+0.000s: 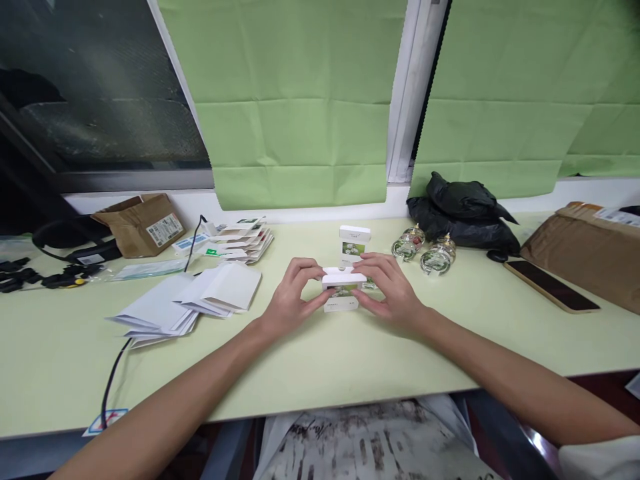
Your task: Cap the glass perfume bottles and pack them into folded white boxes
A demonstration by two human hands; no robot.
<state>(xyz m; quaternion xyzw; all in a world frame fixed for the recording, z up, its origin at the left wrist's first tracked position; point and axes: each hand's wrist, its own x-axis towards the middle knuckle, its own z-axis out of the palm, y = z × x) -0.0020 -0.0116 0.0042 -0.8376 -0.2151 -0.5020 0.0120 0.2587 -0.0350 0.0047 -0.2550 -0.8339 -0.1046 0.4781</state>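
Between both hands, at the middle of the table, stands a small white box with a green picture band across its front. My left hand pinches its left side, thumb on the front and fingers over the top edge. From the right, my right hand grips it the same way. The fingers cover parts of the picture and the top. Just behind stands a second white box with a similar green picture, its upper flap raised. Whether the held box's top is fully closed, I cannot tell.
Folded white papers and a stack of flat cartons lie left, near an open brown box. Two ornate glass bottles and a black plastic bag are right, with a phone and a large carton.
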